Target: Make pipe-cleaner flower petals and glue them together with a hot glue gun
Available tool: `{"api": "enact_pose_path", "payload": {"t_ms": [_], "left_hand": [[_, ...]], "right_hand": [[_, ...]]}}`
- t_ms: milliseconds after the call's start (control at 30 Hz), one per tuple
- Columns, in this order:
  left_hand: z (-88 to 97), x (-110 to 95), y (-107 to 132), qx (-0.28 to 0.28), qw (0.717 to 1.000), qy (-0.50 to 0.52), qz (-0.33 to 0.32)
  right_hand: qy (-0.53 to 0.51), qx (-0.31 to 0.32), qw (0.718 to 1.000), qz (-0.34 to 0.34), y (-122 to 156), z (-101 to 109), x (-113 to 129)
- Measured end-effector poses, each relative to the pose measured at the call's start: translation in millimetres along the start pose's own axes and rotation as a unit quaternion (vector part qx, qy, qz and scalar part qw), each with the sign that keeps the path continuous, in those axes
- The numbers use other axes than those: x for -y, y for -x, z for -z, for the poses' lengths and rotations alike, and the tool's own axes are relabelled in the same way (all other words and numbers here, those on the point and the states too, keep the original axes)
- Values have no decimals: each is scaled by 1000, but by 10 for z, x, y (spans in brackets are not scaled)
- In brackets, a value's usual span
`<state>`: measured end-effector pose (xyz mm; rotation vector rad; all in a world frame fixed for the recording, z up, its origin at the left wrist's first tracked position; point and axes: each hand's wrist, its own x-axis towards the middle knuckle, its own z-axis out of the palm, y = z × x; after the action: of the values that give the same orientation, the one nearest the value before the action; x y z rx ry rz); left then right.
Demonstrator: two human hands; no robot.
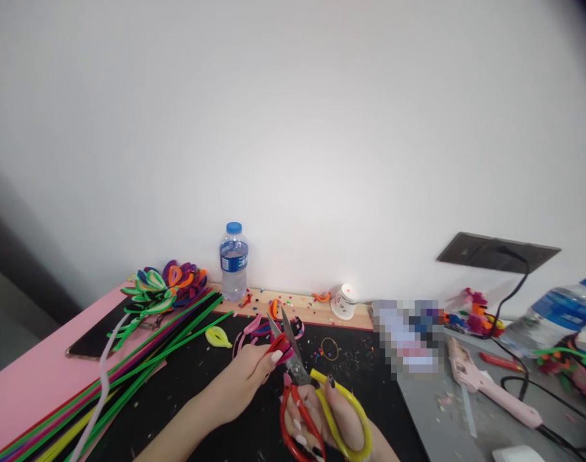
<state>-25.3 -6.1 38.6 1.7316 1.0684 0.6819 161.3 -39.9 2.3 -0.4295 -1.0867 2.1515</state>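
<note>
My left hand (pixel 254 372) pinches a small bundle of red pipe cleaner pieces (pixel 284 346) over the black mat (pixel 201 391). In my right hand (pixel 317 410) is a pair of scissors (pixel 297 372) with one yellow and one red handle loop. Its blades point away from me, spread apart, and the red bundle lies at them; whether they touch it I cannot tell. Behind my left hand lie looped pink and purple pipe cleaner pieces (pixel 254 326) and a yellow looped petal shape (pixel 218 337).
Long pipe cleaners (pixel 143 378) lie at left, beside a looped colourful bunch (pixel 172 285) and a dark phone (pixel 91 337). A water bottle (pixel 234 263) and a paper cup (pixel 345 301) stand along the wall. A pink glue gun (pixel 499 394) with a black cord lies at right.
</note>
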Motion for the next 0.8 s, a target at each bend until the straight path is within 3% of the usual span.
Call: {"api": "enact_pose_path", "payload": {"t_ms": [267,433,800], "left_hand": [[24,-74,1,45,999,-11,-9],[43,-97,13,29,999,-27,-36],[38,-3,6,42,998,-37,-14]], "right_hand": [[15,24,1000,-4,-21,-26,35],[23,-15,999,-41,-9,17,8],[2,-71,996,-54,-30,24,-105]]}}
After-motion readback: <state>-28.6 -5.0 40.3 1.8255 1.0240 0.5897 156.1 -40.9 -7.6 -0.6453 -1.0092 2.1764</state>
